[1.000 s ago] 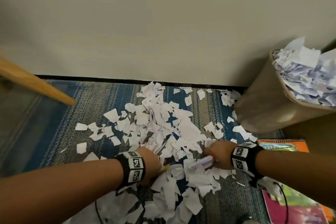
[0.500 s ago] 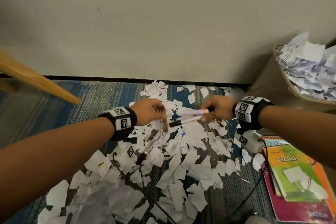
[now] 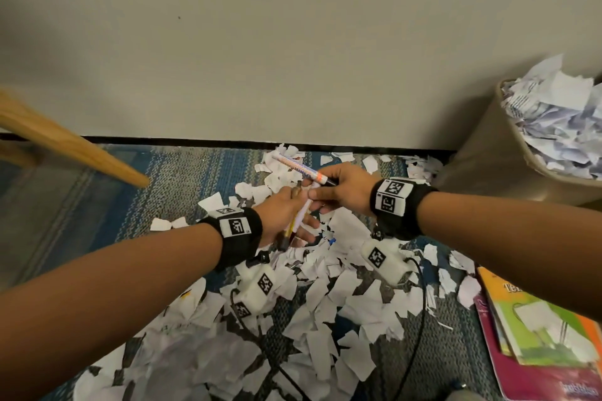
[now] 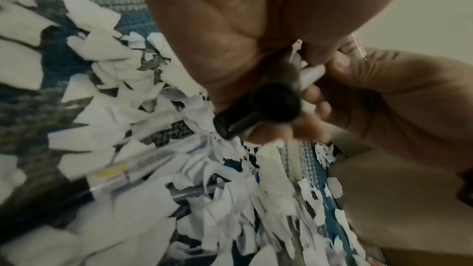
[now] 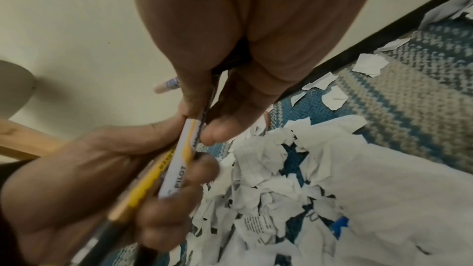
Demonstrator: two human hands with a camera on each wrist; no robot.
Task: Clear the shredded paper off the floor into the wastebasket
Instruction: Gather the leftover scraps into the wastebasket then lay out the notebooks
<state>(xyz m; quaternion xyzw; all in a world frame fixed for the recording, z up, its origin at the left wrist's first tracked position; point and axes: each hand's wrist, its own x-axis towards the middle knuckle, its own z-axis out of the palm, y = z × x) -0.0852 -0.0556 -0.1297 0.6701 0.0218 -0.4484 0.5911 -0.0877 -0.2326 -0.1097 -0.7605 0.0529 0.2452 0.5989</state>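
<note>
Torn white shredded paper (image 3: 325,303) covers the striped carpet in front of me. The tan wastebasket (image 3: 482,166) stands at the right by the wall, heaped with paper. My hands meet above the pile. My left hand (image 3: 298,221) grips a bundle of pens: a yellow pencil (image 5: 148,181), a white PILOT pen (image 5: 181,161) and a black-capped pen (image 4: 271,104). My right hand (image 3: 314,189) holds a white marker with an orange band (image 3: 299,169) and pinches the upper end of the white pen. Neither hand holds paper.
A wooden chair leg (image 3: 75,146) slants in from the left. Colourful notebooks (image 3: 537,335) lie on the floor at the right, below the wastebasket. Another marker (image 4: 128,169) lies among the scraps. Black cables hang from my wrists over the paper. The wall and black baseboard close the far side.
Both hands came up off the paper pile carrying pens and moved together. The right hand now pinches the white pen held in the left hand's bundle.
</note>
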